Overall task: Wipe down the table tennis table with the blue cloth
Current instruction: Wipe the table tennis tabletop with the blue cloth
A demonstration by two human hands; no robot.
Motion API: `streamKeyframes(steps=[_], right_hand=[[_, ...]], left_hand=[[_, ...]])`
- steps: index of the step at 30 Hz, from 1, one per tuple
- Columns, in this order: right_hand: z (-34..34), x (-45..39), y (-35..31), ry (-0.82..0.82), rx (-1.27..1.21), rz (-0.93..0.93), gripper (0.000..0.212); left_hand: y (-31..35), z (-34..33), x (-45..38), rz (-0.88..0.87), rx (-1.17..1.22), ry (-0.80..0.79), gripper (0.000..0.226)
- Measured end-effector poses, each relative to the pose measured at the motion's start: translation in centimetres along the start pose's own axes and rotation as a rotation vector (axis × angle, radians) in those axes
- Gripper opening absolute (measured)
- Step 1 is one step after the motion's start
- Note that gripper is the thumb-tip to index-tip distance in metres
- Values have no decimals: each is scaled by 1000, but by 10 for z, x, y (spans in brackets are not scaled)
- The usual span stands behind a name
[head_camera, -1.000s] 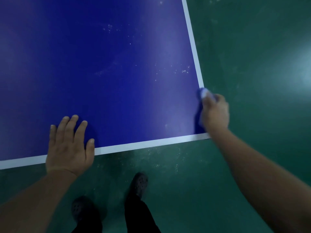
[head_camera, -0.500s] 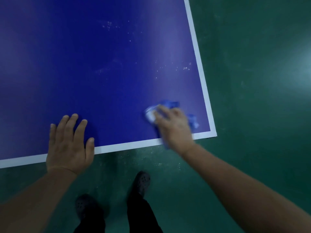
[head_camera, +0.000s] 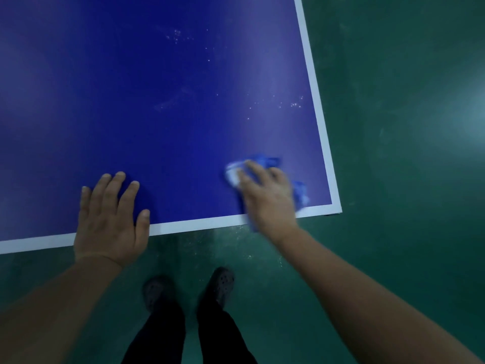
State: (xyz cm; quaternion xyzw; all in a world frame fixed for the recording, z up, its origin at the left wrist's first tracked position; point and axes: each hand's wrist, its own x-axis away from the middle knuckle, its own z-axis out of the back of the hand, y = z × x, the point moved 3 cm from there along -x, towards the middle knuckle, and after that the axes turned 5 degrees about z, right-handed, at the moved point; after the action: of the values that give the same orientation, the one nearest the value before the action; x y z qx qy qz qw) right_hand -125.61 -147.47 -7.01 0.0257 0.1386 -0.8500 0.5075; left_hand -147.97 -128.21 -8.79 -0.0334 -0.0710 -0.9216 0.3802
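Observation:
The blue table tennis table (head_camera: 162, 122) with its white edge line fills the upper left. My right hand (head_camera: 267, 198) presses the bunched blue cloth (head_camera: 265, 160) onto the tabletop near the near-right corner. Its fingers lie stretched over the cloth and look blurred. Bits of cloth stick out ahead of the fingers, to the right of the hand and under the wrist. My left hand (head_camera: 110, 219) lies flat on the table at the near edge, fingers spread. White specks (head_camera: 294, 104) dot the surface farther up, near the right edge.
Green floor (head_camera: 406, 153) surrounds the table on the right and near sides. My legs and dark shoes (head_camera: 223, 282) stand just below the near edge. The table corner (head_camera: 337, 208) lies right of my right hand.
My right hand has swept the cloth from the right edge leftward and toward the near edge, then held about the same spot. My left hand has stayed put.

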Motion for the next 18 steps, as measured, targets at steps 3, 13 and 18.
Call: streamKeyframes(steps=[3,13,18], right_hand=[[24,20,80,78,67,-282,34],[16,-63,122,103,89,-543,36],[6,5,26,62,71,-518,39]], left_hand=[[-1,0,1,-10,15,11,67],[-2,1,2,-23,-6,-7,66],[-3,4,2,-15,18,-28,65]])
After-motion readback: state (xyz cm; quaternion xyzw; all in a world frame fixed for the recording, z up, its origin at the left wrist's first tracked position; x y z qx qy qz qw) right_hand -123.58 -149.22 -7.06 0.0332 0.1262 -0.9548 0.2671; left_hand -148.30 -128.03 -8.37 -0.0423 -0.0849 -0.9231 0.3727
